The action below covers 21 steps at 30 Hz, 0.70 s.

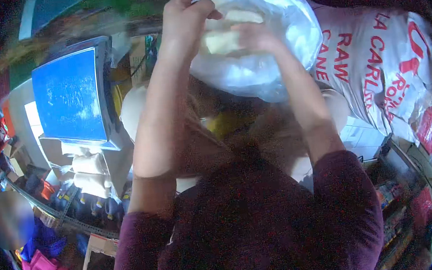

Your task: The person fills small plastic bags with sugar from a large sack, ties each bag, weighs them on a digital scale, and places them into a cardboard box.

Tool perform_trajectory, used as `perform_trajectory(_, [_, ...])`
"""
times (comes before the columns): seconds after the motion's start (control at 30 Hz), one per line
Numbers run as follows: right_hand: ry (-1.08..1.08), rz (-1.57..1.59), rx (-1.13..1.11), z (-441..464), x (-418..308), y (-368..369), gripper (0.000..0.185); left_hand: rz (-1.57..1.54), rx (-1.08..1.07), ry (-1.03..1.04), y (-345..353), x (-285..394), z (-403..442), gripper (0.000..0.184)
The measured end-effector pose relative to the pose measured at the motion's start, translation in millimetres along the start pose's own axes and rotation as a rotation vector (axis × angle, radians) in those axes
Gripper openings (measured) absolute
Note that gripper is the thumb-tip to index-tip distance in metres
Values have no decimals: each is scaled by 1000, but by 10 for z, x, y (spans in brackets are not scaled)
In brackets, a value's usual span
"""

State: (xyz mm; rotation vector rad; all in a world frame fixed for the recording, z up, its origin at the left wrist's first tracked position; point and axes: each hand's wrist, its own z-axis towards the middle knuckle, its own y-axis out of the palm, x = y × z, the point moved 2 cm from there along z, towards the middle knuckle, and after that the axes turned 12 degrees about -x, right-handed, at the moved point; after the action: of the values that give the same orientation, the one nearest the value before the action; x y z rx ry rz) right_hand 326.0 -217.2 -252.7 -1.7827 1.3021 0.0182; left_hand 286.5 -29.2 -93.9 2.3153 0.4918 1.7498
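A large translucent white plastic bag [297, 31] is spread wide in front of me, with pale blocks or packs [243, 16] inside; their kind is not clear. At the bag's left rim, my left hand [189, 15] has its fingers curled and seems to grip the plastic. My right hand [259, 36] reaches into the bag, beside or against the pale packs. Motion smears its fingers, so I cannot tell whether it holds one.
A big white sack [354, 59] with red lettering, including "RAW CANE", stands at the right. On the left are a blue-topped box or case [69, 94] and several white rolled packs [89, 165]. Shelves with bottles and a carton [101, 266] lie farther down-left.
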Motion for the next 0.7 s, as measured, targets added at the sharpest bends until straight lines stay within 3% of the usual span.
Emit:
perform_trajectory(0.07, [0, 335, -4, -469, -141, -462, 52, 65, -37, 32, 3, -33, 6, 55])
perform_trajectory(0.17, [-151, 445, 214, -974, -198, -832, 49, 66, -26, 96, -36, -154, 39, 56])
perform_trajectory(0.23, [-66, 174, 388, -1312, -419, -1224, 44, 67, -34, 128, 0, -125, -15, 57])
perform_trajectory(0.3, [-53, 40, 458, -1478, -617, -1480, 45, 197, -2, 124, 48, -84, -77, 42])
perform_trajectory(0.4, [-4, -235, 545, -1546, -836, -1646, 45, 252, -42, 136, 65, -180, -63, 53])
perform_trajectory(0.5, [138, -678, 522, -1503, -1159, -1697, 43, 323, -77, 84, 103, -149, -147, 52])
perform_trajectory(0.7, [95, -899, 589, -1550, -1560, -1739, 21, 278, -89, 120, 202, -185, -173, 48])
